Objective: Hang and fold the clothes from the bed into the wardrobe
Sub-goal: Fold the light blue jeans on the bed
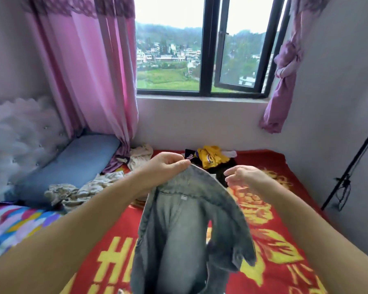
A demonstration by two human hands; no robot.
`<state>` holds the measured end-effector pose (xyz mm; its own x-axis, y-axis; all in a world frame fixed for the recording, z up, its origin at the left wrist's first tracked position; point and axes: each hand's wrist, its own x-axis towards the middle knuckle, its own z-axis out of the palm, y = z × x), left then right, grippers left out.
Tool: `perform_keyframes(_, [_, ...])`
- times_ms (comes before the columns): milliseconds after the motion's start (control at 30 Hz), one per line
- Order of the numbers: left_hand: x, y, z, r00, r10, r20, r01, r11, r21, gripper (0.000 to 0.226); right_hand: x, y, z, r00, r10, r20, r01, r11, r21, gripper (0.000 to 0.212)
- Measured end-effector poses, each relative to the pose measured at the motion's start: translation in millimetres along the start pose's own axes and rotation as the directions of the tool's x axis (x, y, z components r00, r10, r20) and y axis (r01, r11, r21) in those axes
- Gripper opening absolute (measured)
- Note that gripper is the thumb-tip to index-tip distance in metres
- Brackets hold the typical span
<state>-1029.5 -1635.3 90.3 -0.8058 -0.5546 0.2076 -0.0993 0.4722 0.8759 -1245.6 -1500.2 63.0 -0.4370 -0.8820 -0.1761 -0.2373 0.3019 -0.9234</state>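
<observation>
Denim jacket [191, 225] pinched by left hand [166, 164], right hand [245, 175] just beside

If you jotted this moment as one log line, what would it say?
left hand: pinches denim jacket collar, held up | right hand: open, beside it | more clothes on bed

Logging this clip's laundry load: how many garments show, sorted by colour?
Grey denim: 1, the jacket pinched by the left hand; the right hand is open beside it.
Beige patterned: 2, one by the pillow, one near the curtain.
Yellow: 1.
Black: 1.
Total: 5, as far as the heaps show.
</observation>
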Motion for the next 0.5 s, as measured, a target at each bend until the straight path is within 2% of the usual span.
perform_keyframes(67, [2, 13, 2, 0.998, -0.024, 0.049, 0.021, 0.998, 0.061, 0.038, -15, -15, 27, 0.951, -0.264, -0.161, 0.269, 0.963, 0.014, 0.021])
perform_keyframes(133, [2, 24, 0, 0.998, -0.045, 0.045, 0.042, 0.997, 0.062, 0.035, -38, -23, 57, 0.822, -0.536, -0.192, 0.519, 0.844, -0.131, 0.031])
perform_keyframes(167, [1, 27, -4, 0.998, -0.054, 0.035, 0.052, 0.998, 0.041, 0.033, -50, -23, 72, 0.747, -0.641, -0.178, 0.596, 0.764, -0.248, 0.036])
perform_keyframes(233, [0, 31, -12, 0.997, -0.077, 0.024, 0.077, 0.997, 0.003, 0.033, -63, -11, 96, 0.614, -0.781, -0.118, 0.657, 0.588, -0.471, 0.044])
perform_keyframes(267, [0, 32, -16, 0.995, -0.093, 0.021, 0.094, 0.996, -0.009, 0.036, -65, -4, 105, 0.593, -0.800, -0.087, 0.650, 0.540, -0.535, 0.047])
perform_keyframes(367, [-1, 29, -27, 0.988, -0.152, 0.035, 0.154, 0.987, -0.052, 0.034, -59, 11, 128, 0.702, -0.712, -0.003, 0.560, 0.555, -0.614, 0.067])
perform_keyframes(467, [-3, 26, -29, 0.983, -0.183, 0.015, 0.183, 0.977, -0.110, 0.026, -41, 21, 138, 0.827, -0.561, 0.030, 0.393, 0.540, -0.744, 0.081])
perform_keyframes(500, [-3, 25, -30, 0.982, -0.190, 0.007, 0.189, 0.972, -0.138, 0.026, -35, 23, 136, 0.861, -0.509, 0.010, 0.371, 0.614, -0.697, 0.087])
